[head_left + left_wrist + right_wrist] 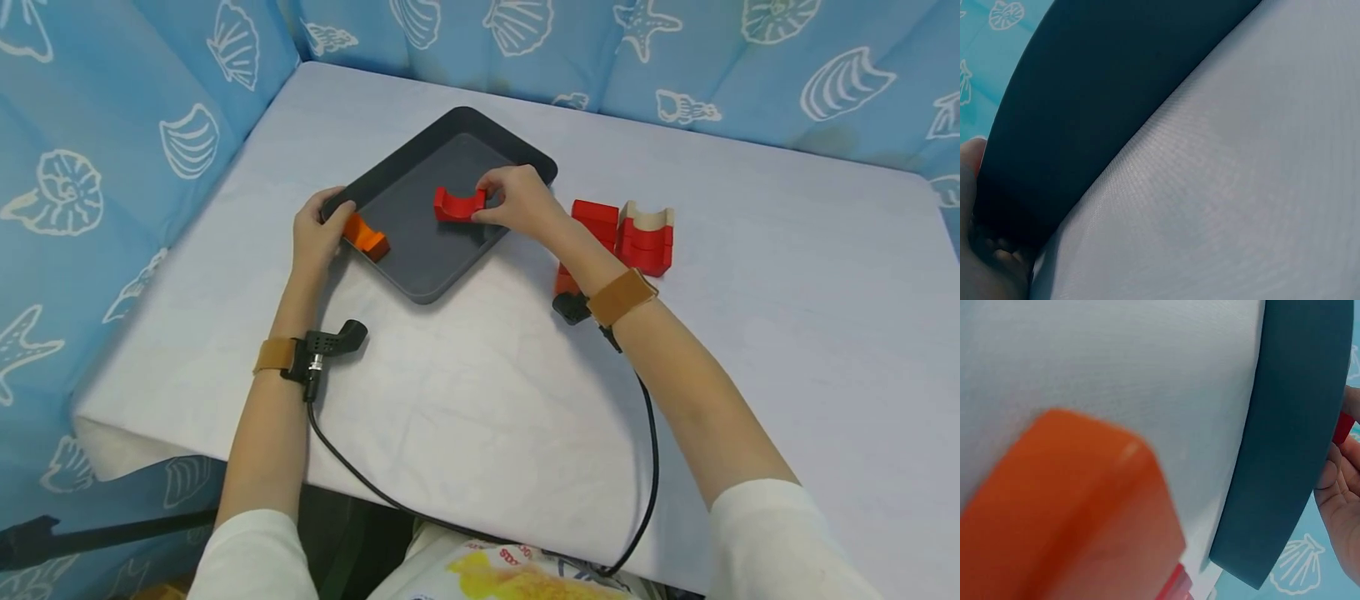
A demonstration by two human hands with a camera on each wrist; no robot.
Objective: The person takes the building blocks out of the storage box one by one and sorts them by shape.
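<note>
My right hand [525,200] pinches a red block with a curved hollow [459,205] by its right end, over the dark grey tray [427,287]. Whether that block touches the tray floor I cannot tell. At the tray's left corner my left hand [317,233] grips the rim, thumb inside and fingers outside. An orange block [367,239] lies in the tray beside that thumb. In the left wrist view the tray's outer wall [1085,112] hides most of the left hand. The right wrist view shows the right hand [1341,481] behind the tray wall, with a sliver of red block between its fingers.
Right of the tray, under the right forearm, are several red blocks [596,217], partly hidden. Beside them a cream curved block [647,218] sits on red ones [645,250]. A black cable [390,500] loops across the table's front edge. Patterned blue curtains [450,42] border the white table [480,375].
</note>
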